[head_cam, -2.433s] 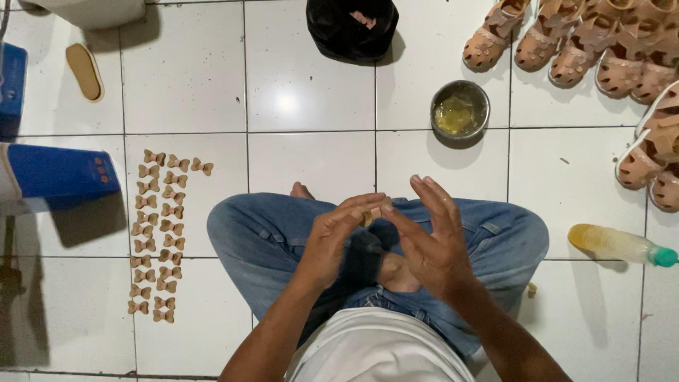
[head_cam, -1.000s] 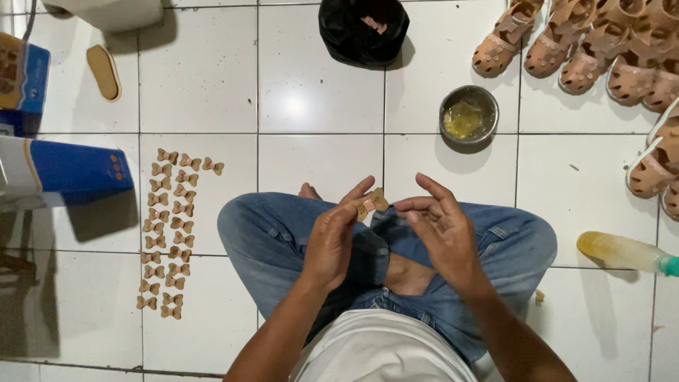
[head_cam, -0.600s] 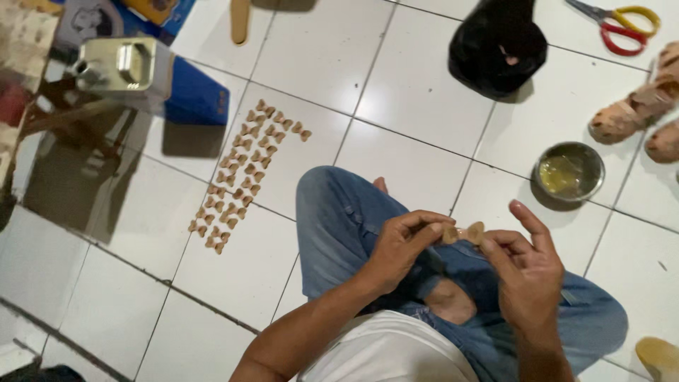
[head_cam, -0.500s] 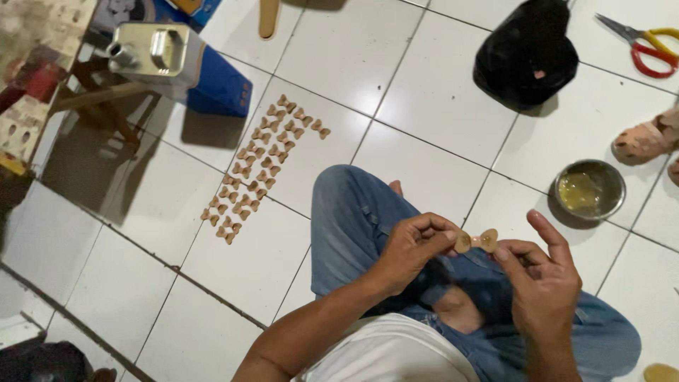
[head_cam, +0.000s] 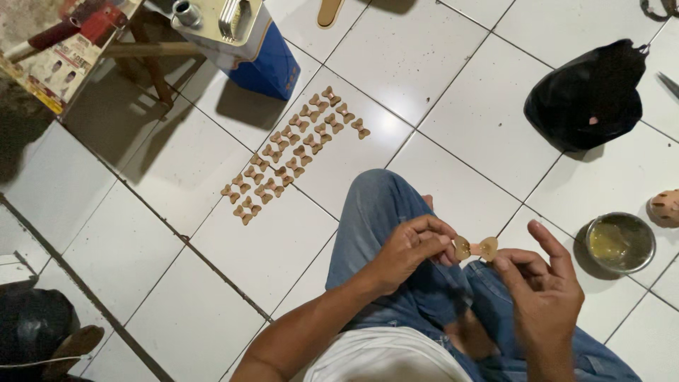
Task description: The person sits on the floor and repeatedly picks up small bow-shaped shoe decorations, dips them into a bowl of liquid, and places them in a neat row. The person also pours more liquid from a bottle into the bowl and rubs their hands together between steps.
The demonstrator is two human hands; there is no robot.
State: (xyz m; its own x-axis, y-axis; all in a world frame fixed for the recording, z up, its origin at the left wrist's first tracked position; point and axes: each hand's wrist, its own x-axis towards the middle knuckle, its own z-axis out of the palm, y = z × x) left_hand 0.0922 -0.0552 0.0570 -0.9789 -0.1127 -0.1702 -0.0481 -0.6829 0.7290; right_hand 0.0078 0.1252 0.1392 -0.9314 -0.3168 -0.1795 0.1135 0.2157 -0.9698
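Above the lap, over the jeans [head_cam: 396,233], the left hand [head_cam: 407,251] pinches a small tan bow-shaped piece [head_cam: 475,248] at its left lobe, fingers curled close around it. The right hand [head_cam: 544,301] is just beside the piece's right lobe, forefinger raised and thumb bent in; whether it touches the piece cannot be told, and it holds nothing else. The piece's long axis runs roughly level, from one hand to the other, so the left hand alone clearly carries it.

Outward to the left, on the white tiled floor [head_cam: 467,85], lie rows of like bow-shaped pieces [head_cam: 290,152], a band slanting from near the knee up toward a blue and metal can [head_cam: 240,42]. This band is well apart from both hands and nearer the left one; bare tile lies between it and the leg.

To the right, near the right hand, stands a round metal bowl [head_cam: 621,242] with yellowish liquid in it. Farther up is a black bag [head_cam: 587,99]. At the upper left a wooden stool [head_cam: 106,42] stands beside the can.
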